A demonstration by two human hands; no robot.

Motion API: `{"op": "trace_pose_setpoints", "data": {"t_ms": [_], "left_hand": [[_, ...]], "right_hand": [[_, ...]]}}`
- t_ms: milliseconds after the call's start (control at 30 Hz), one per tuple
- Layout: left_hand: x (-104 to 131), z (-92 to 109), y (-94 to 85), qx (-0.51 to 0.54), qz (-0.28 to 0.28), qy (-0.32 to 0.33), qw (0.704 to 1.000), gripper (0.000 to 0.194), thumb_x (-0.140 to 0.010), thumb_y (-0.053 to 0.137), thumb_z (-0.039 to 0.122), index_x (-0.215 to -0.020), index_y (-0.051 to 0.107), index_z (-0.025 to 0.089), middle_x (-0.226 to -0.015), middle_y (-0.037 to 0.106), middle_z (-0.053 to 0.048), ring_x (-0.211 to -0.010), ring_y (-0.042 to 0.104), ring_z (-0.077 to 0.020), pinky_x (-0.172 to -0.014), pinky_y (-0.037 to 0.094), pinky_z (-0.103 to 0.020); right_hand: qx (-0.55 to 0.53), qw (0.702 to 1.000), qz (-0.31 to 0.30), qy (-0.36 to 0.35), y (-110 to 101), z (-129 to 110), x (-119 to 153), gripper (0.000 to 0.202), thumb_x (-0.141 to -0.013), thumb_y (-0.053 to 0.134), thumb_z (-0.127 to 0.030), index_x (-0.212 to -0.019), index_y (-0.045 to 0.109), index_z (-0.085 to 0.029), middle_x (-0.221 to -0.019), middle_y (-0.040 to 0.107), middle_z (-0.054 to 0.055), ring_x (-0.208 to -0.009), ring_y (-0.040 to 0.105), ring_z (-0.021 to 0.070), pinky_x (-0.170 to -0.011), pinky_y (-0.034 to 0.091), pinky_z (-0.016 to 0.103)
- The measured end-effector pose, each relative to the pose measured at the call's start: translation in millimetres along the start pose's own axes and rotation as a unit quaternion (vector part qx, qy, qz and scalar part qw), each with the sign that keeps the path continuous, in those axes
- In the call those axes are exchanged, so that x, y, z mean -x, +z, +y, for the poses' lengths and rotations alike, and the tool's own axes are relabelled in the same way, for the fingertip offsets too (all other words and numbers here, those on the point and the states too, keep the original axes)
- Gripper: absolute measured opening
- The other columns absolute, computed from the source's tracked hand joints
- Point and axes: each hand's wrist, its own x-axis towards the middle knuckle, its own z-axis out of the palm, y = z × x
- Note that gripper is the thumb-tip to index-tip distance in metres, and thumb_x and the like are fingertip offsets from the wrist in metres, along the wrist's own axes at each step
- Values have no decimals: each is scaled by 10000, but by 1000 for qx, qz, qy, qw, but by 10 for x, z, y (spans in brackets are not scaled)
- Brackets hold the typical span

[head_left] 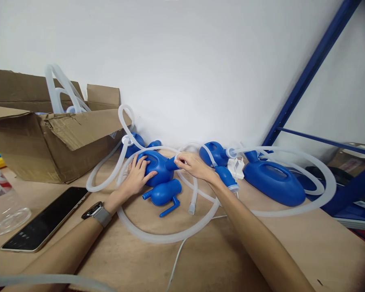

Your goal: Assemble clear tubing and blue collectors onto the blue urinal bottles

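A blue bottle with a looped handle lies on the table in the middle, its neck pointing right. My left hand rests on its handle side, fingers spread over the blue plastic. At the neck, my right hand is closed with fingers pinched together at the mouth; what they grip there is too small to make out. Just in front sits a small blue part with a spout and a lever, touched by neither hand. A clear hose loops around both pieces.
On the left are an open cardboard box holding hoses, a phone and a clear plastic bottle. More blue bottles with hoses lie right and behind. A blue metal frame stands at right.
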Motion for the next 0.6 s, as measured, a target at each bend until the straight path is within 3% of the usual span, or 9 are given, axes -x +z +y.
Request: {"op": "trace_pose_setpoints", "data": {"t_ms": [267,367,433,500,600], "left_hand": [[8,8,-11,3,-17,-13,1000,637,-983,442,645,-1373,544,151,-1611,394,-155,-1594,111,-399,-1279,192,-678],[-1,-11,-32,15,-37,-12,999,641,-1005,386,625,-1426,522,161,-1648,361,-134,-1614,50,-377,-1297,182,-654],[-32,-45,-51,27,-73,10,997,622,-1026,333,591,-1467,513,191,-1680,319,-100,-1623,16,-353,-1309,166,-639],[-86,-81,-77,32,-106,39,993,589,-1040,305,552,-1482,527,233,-1701,280,-69,-1623,16,-353,-1305,162,-652],[-178,-51,-163,12,-74,77,994,514,-1038,352,495,-1416,603,254,-1652,372,-91,-1586,201,-367,-1278,249,-657]], "right_hand": [[-55,998,-37,-1,-88,-8,27,354,-1040,509,-393,-802,632,-161,-799,618,17,-710,514,139,-699,394,278],[-88,996,23,13,-148,95,78,260,-916,719,-426,-967,699,-172,-978,691,54,-905,624,185,-844,470,317],[-90,994,66,22,-148,182,111,538,-761,865,-450,-1194,680,-189,-1223,673,104,-1149,617,251,-985,471,382],[-96,995,29,19,-101,246,132,834,-671,921,-457,-1398,585,-221,-1437,575,134,-1335,534,297,-1095,429,445],[-142,989,-32,8,30,248,129,786,-750,866,-445,-1436,547,-231,-1503,543,124,-1393,510,281,-1178,374,453]]}}
